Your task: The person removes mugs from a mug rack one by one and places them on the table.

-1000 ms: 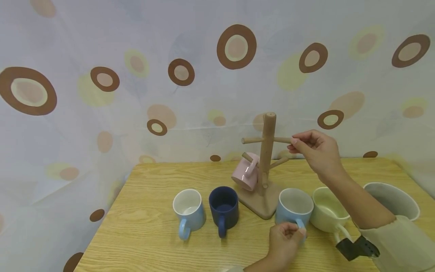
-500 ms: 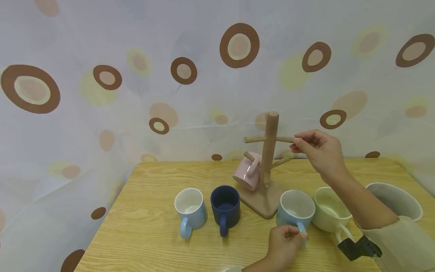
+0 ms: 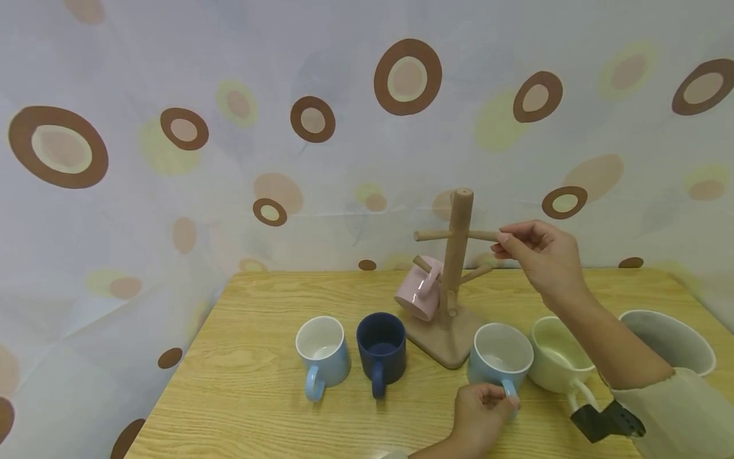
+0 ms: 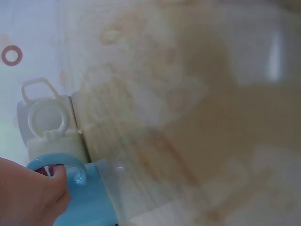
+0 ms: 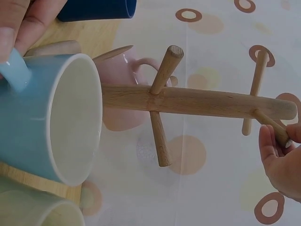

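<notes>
My left hand [image 3: 480,415] grips the handle of a light blue mug [image 3: 497,357], white inside, which stands upright right of the mug tree's base. With thumb and fingers my right hand [image 3: 545,261] pinches the end of an upper right peg on the wooden mug tree [image 3: 457,245]. A pink mug [image 3: 417,294] hangs tilted from a lower peg by its handle. In the left wrist view the blue handle [image 4: 59,160] arches over the fingers. The right wrist view shows bare pegs [image 5: 161,146] between the pink mug and the pinched peg.
Left of the tree stand a second light blue mug [image 3: 327,357] and a dark blue mug [image 3: 383,350]. A pale green mug [image 3: 553,360] sits right of the held mug, partly under the right forearm. Farther right is a grey-white vessel [image 3: 671,338]. A patterned sheet [image 3: 344,64] hangs behind.
Both hands keep their holds, on the mug handle and the peg. The head view has shifted slightly, so the scene sits a little farther right; the mugs stay put.
</notes>
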Tool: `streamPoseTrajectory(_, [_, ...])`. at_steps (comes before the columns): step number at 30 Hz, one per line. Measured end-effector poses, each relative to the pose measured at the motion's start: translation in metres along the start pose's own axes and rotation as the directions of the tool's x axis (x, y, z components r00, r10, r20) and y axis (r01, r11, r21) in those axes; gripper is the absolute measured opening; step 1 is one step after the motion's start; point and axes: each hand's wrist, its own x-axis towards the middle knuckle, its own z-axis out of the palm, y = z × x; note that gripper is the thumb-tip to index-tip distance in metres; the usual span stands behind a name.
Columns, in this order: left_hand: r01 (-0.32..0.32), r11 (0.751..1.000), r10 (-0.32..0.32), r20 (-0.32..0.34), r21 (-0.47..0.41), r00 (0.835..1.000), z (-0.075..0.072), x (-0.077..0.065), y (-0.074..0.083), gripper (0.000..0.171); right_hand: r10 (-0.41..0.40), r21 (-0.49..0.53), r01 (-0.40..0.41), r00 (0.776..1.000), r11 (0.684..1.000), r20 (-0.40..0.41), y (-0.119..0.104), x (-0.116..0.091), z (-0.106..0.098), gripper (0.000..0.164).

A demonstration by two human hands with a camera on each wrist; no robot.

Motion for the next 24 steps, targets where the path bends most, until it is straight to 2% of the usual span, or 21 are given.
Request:
streamPoseTrajectory(4, [0.002,0.996,0.001,-0.040,0.090,0.999,-0.001,0.001,0.002,0.007,-0.012,0.021,0.012,1.000,1.000,-0.008,0.002,0.000,0.001,0.004])
streamPoseTrajectory(9, [0.045,0.993,-0.038,-0.069,0.111,0.997,-0.005,0.002,0.001,0.009,-0.022,0.065,0.023,1.000,0.998,-0.016,0.005,-0.001,0.003,0.004])
streamPoseTrajectory(14, [0.054,0.995,-0.047,-0.083,0.086,0.995,-0.016,0.000,0.006,0.011,-0.042,0.086,0.044,0.999,0.995,-0.025,0.007,-0.001,0.004,0.005])
streamPoseTrajectory(21, [-0.009,0.999,0.014,-0.117,0.046,0.993,-0.036,0.005,0.017,0.009,-0.051,0.077,0.053,0.998,0.996,-0.033,0.006,-0.003,0.004,0.004])
streamPoseTrajectory(24, [-0.018,0.999,0.021,-0.131,0.027,0.991,-0.042,0.009,0.024,0.011,-0.058,0.057,0.061,0.997,0.997,-0.043,0.005,-0.003,0.005,0.004])
